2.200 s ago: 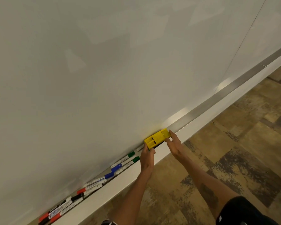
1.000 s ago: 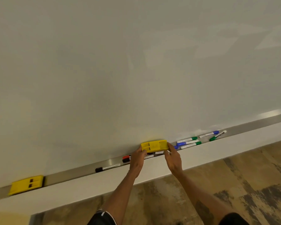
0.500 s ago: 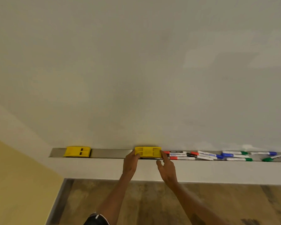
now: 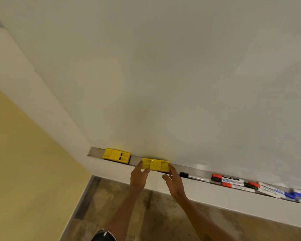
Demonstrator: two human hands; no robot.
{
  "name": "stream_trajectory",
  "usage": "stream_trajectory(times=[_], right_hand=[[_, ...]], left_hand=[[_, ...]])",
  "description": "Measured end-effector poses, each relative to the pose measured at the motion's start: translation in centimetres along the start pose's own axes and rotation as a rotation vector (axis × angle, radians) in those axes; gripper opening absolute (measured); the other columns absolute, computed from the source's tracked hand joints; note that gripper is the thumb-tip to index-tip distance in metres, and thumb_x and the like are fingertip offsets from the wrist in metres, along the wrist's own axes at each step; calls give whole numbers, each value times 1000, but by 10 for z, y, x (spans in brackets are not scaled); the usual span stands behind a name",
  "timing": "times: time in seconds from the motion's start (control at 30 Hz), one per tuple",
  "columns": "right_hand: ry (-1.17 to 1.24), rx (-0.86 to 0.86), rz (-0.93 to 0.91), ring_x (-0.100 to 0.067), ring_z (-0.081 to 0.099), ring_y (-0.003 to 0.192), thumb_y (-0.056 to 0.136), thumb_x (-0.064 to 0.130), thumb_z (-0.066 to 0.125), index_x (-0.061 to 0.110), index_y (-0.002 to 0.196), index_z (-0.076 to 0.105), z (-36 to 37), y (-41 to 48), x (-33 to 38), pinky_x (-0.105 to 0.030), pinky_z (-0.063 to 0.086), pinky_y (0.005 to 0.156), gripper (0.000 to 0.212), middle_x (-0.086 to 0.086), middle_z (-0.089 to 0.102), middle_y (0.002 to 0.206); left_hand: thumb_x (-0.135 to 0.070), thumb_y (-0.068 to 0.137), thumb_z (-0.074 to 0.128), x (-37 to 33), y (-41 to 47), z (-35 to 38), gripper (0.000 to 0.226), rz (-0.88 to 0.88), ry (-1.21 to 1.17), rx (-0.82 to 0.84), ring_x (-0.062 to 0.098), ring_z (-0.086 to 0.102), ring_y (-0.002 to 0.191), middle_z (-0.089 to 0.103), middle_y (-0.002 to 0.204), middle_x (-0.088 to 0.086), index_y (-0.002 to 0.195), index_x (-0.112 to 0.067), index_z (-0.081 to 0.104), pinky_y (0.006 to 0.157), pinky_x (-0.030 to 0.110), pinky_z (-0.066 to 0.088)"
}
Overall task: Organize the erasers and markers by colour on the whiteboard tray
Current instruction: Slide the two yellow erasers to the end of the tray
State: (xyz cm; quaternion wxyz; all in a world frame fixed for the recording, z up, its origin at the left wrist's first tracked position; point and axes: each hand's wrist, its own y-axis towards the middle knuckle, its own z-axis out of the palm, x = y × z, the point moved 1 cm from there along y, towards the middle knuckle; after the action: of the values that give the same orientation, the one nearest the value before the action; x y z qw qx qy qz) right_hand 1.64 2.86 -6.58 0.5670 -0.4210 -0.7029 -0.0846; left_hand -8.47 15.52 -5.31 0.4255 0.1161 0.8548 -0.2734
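Hands (image 4: pixel 139 178) (image 4: pixel 174 184) pinch held eraser's (image 4: pixel 155 167) ends — bare tray (image 4: pixel 135 160) before end eraser (image 4: pixel 116 156).

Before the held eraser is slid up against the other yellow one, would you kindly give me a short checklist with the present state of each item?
1. Left hand on the held eraser: fingers touch its left end, ok.
2. Right hand on it: one fingertip at the right end, ok.
3. Tray bare between it and the other eraser: ok.
4. The two erasers touching: not ok, a gap shows.
5. Black marker apart from the held eraser: ok.
6. Held eraser resting flat in the tray: cannot tell.
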Motion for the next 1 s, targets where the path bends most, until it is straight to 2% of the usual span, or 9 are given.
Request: stream_trajectory(times=[0.23,0.4,0.5,0.57,0.67,0.87,1.0], right_hand=[[-8,26,23,-28,51,126,94,20,62,26,146,37,29,18,0,-40,43,103,58,-8,47,145],[-8,22,19,-26,54,121,95,20,59,27,147,36,40,24,2,-35,46,97,57,-7,50,143],[28,0,23,-23,55,119,94,17,60,26,146,37,48,25,7,-28,44,91,58,-6,52,141],[26,15,6,-22,54,122,94,16,60,26,147,37,56,27,10,-28,44,95,58,-5,51,143],[-6,55,-13,-22,48,130,93,19,61,29,147,34,68,31,15,-35,42,104,61,-2,47,147],[-61,106,-50,-24,40,137,92,22,63,31,148,30,82,38,20,-40,39,110,66,-1,38,154],[-98,166,-75,-24,37,139,92,22,63,28,151,26,78,40,24,-36,35,108,70,0,33,156]], left_hand=[[-25,95,59,13,29,-12,63,-18,10,3,29,46,135,44,152,8,152,-16,34,109,38,38],[-31,99,51,26,28,-14,67,141,347,10,24,44,138,21,162,2,155,-19,17,112,35,36],[-29,100,46,31,25,-17,64,228,446,4,22,31,146,11,164,0,155,-18,17,112,35,35],[-24,99,43,33,26,-22,64,273,521,-15,22,14,151,3,163,0,156,-15,15,109,35,34],[-22,99,39,39,28,-33,64,232,586,-35,21,0,152,0,165,4,156,-13,12,112,37,29],[-22,100,41,51,32,-48,67,141,554,-22,21,-4,152,-5,165,6,156,-11,7,117,44,21],[-19,99,45,55,33,-44,68,162,502,-40,22,-2,152,-3,165,5,156,-10,10,116,49,21]])
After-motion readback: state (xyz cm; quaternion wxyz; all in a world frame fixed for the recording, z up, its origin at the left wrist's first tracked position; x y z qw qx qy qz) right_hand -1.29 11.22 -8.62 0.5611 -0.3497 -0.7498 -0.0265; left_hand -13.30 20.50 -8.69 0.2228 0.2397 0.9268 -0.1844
